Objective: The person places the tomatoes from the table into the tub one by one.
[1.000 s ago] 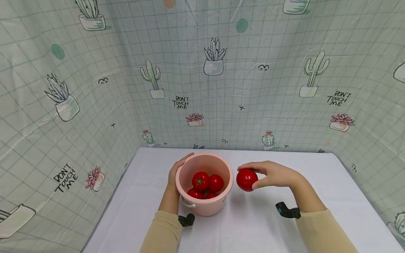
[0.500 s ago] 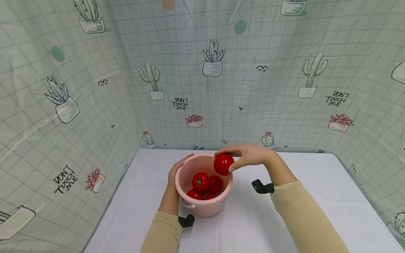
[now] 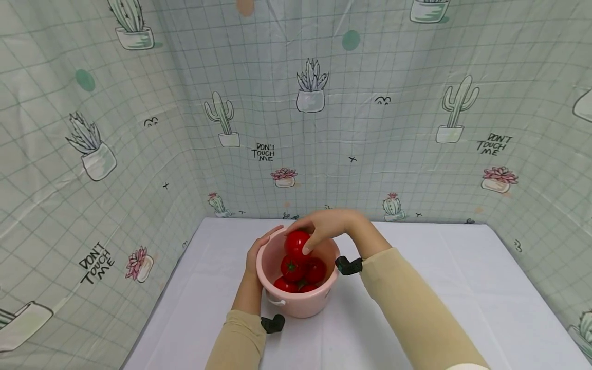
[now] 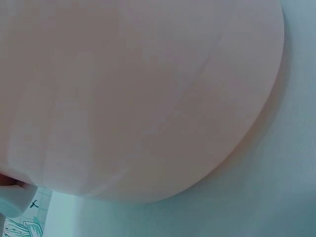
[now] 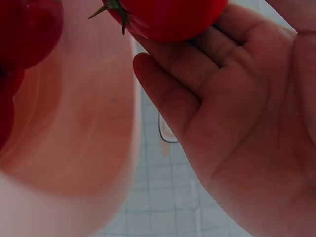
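A pink bucket (image 3: 302,307) stands upright on the table with several red tomatoes (image 3: 316,271) inside, one showing a green calyx. My left hand (image 3: 255,255) holds its left side, fingers reaching along the rim. The bucket wall (image 4: 128,98) fills the left wrist view, which leaves most of that hand out of sight. Between the thumb and fingers of my right hand (image 3: 329,224) is another tomato (image 3: 296,243), inside the bucket's mouth and over the others. The right wrist view shows this tomato (image 5: 173,17) against the fingers, its green stem end pointing toward the bucket's inside.
The bucket is on a white-covered table (image 3: 398,318). A cloth (image 3: 351,118) printed with cacti and a grid hangs behind and at both sides. A white handle lug (image 3: 277,302) sits low on the bucket's front left.
My right hand has carried the tomato leftward, from beside the bucket over its rim and into its mouth. The left hand and the bucket stay in place.
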Demonstrator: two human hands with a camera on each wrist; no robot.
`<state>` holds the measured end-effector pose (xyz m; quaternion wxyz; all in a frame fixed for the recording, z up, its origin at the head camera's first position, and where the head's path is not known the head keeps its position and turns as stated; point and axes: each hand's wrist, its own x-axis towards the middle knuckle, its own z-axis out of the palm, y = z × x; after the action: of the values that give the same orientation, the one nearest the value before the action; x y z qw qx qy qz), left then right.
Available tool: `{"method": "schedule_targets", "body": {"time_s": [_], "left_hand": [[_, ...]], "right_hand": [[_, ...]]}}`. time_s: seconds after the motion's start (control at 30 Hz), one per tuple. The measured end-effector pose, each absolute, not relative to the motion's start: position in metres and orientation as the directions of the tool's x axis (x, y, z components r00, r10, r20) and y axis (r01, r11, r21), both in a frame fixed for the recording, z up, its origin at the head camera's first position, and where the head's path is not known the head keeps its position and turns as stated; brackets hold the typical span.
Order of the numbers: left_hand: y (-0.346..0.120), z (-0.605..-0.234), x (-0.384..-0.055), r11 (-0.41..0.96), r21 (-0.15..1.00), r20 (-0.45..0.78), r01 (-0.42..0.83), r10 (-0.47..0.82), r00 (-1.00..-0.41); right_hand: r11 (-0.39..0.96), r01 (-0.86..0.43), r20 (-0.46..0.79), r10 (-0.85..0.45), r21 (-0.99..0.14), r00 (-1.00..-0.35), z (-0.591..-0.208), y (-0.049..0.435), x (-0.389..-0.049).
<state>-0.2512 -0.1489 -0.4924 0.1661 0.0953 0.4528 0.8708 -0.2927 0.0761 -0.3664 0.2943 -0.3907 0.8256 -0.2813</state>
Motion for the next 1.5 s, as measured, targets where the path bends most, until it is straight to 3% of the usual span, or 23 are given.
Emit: {"method": "schedule_targets", "body": {"time_s": [0.4,0.67,1.0,1.33,1.5], "left_hand": [[-0.145,-0.487,-0.248,-0.544,0.811,0.018,-0.213,0.387,-0.922],[-0.14,-0.481,-0.243,-0.539,0.822,0.015,-0.183,0.341,-0.94],[-0.14,-0.472,-0.237,-0.576,0.797,0.064,-0.185,0.384,-0.921],[-0.146,-0.485,-0.247,-0.502,0.85,0.03,-0.158,0.346,-0.938],[-0.159,-0.49,-0.257,-0.318,0.945,0.007,-0.081,0.266,-0.964]], "right_hand": [[0.611,-0.534,-0.377,-0.788,-0.584,-0.487,-0.374,0.039,-0.291],[0.594,-0.458,-0.421,-0.8,-0.662,-0.428,-0.385,0.024,-0.29],[0.53,-0.466,-0.395,-0.845,-0.709,-0.36,-0.386,0.029,-0.29],[0.532,-0.486,-0.34,-0.836,-0.693,-0.431,-0.384,0.053,-0.284],[0.549,-0.526,-0.278,-0.815,-0.649,-0.508,-0.382,0.07,-0.274]]}}
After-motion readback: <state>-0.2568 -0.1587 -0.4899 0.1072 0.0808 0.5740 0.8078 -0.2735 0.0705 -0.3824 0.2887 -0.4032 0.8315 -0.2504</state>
